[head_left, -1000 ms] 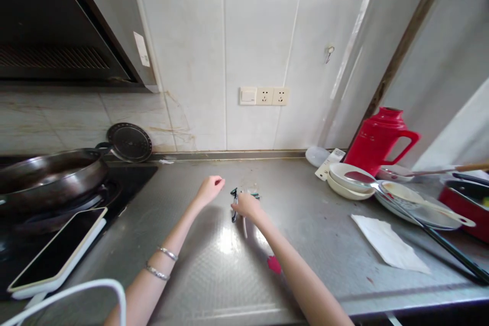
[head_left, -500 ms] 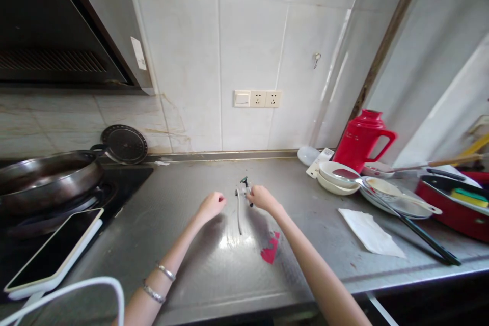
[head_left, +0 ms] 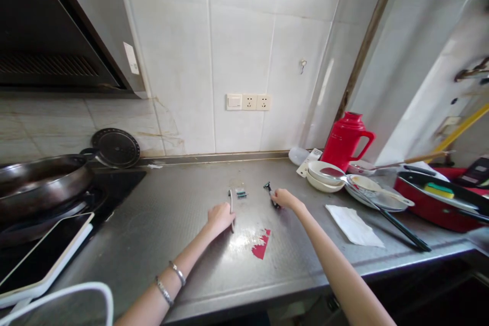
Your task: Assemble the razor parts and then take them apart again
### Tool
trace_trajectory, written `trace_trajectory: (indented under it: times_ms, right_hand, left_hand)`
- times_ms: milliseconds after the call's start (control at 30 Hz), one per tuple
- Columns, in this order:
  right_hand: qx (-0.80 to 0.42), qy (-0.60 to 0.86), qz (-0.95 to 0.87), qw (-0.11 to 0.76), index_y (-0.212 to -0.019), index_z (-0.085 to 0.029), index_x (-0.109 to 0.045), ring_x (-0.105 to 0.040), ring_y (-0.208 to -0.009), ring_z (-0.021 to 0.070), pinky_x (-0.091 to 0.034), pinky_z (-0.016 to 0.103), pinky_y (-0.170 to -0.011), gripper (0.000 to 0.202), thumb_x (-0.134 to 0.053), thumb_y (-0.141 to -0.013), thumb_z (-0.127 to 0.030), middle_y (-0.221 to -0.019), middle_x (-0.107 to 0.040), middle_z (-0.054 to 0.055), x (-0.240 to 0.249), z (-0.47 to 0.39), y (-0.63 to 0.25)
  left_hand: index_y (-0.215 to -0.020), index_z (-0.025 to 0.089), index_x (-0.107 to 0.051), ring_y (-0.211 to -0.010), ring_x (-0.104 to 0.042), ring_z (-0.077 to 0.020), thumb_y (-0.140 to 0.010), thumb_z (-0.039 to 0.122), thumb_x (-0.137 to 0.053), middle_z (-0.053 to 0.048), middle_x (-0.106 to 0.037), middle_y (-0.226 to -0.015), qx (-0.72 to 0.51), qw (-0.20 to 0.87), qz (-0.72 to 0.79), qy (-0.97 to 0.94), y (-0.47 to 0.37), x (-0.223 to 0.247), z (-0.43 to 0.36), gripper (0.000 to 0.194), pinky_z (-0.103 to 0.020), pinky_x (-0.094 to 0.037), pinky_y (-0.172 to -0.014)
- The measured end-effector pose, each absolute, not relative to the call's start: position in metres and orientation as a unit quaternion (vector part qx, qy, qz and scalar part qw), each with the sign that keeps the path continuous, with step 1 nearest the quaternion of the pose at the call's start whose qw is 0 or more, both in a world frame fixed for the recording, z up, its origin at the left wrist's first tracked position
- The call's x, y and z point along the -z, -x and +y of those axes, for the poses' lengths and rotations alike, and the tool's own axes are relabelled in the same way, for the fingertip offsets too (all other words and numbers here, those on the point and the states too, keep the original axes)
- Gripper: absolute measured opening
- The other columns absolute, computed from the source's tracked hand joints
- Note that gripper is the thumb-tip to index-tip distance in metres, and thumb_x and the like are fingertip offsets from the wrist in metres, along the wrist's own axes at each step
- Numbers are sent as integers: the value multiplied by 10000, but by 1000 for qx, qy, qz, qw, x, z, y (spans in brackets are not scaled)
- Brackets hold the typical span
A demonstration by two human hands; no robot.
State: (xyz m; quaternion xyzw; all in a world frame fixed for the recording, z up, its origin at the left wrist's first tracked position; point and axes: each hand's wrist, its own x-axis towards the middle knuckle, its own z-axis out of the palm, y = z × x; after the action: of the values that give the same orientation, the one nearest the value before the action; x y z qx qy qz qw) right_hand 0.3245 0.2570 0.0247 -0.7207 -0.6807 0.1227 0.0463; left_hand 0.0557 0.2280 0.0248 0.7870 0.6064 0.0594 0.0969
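A dark razor point(head_left: 267, 186) is in my right hand point(head_left: 283, 198), its head pointing up and left above the steel counter point(head_left: 183, 265). My left hand point(head_left: 220, 216) is closed at a thin grey handle point(head_left: 231, 201) that stands nearly upright in the view, with a small dark head at its top. Between the hands lies a small clear pack with blue-green strips point(head_left: 241, 193). Nearer the front, a torn red piece point(head_left: 262, 245) lies flat on the counter.
At the left are a pan point(head_left: 46, 178) on the black hob and a phone point(head_left: 46, 254) with a white cable. A red thermos point(head_left: 346, 140), stacked bowls point(head_left: 324, 183), a white napkin point(head_left: 354, 225), a ladle and a red pot point(head_left: 424, 201) stand at the right.
My right hand has moved right with the razor, uncovering the small pack. My left hand has moved right onto the thin grey handle. The view has shifted slightly to the right.
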Motion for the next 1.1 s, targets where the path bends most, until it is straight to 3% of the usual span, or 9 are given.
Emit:
trace_trajectory:
  times_ms: [267,367,467,567,700,867,1000,1100]
  right_hand:
    - [-67,730,-673,95,-856,-98,-676,-643,-825,242,-423,256,-633,313,-466,-810,-324,-920,-668,211,-38,244,-304]
    - [-82,693,-705,131,-765,-129,-676,-646,-742,183,-415,214,-634,346,-442,-833,-375,-780,-693,139,-44,240,-273]
    - [-185,632,-729,185,-658,-132,-656,-583,-485,124,-401,192,-532,488,-359,-862,-460,-545,-650,71,-46,239,-240]
    - [-217,620,-729,195,-583,-134,-635,-517,-394,91,-372,177,-478,503,-349,-866,-437,-481,-617,41,-46,240,-220]
    - [-144,650,-722,187,-575,-125,-633,-556,-488,102,-341,174,-488,392,-398,-845,-283,-525,-632,59,-47,242,-223]
    - [-113,676,-711,156,-654,-124,-659,-604,-605,120,-351,182,-543,393,-344,-865,-230,-658,-678,83,-57,247,-270]
    - [-106,699,-702,88,-660,-110,-685,-633,-644,160,-380,205,-573,388,-356,-843,-203,-652,-684,116,-59,252,-322]
    - [-98,713,-693,37,-659,-95,-698,-650,-660,195,-407,227,-591,345,-407,-816,-192,-649,-685,148,-50,256,-348]
  left_hand:
    - [-873,148,-661,-882,-630,-260,-824,274,-395,-161,-670,-932,-54,79,607,-789,-59,-20,223,298,-334,-458,-718]
    - [-880,143,-657,-878,-630,-262,-849,282,-357,-160,-670,-905,-74,66,607,-788,-63,-24,219,332,-332,-453,-715]
    - [-906,147,-638,-861,-634,-259,-866,293,-341,-145,-672,-878,-100,54,594,-796,-74,-34,214,333,-328,-449,-704]
    - [-946,161,-614,-859,-634,-246,-886,327,-316,-134,-671,-879,-112,53,584,-802,-88,-43,209,346,-315,-443,-697]
    - [-983,184,-582,-830,-636,-223,-884,397,-335,-106,-668,-887,-149,58,559,-814,-103,-43,210,341,-290,-431,-683]
    - [-924,192,-575,-799,-607,-193,-822,503,-426,-58,-643,-845,-237,106,482,-837,-102,-30,230,360,-276,-426,-685]
    - [-988,174,-561,-967,-542,-200,-760,368,-559,-72,-600,-1000,-283,106,433,-849,-83,-19,259,299,-302,-409,-833]
    - [-1065,153,-533,-1045,-502,-241,-726,332,-595,-106,-578,-1080,-269,92,435,-854,-70,-7,280,389,-365,-384,-906]
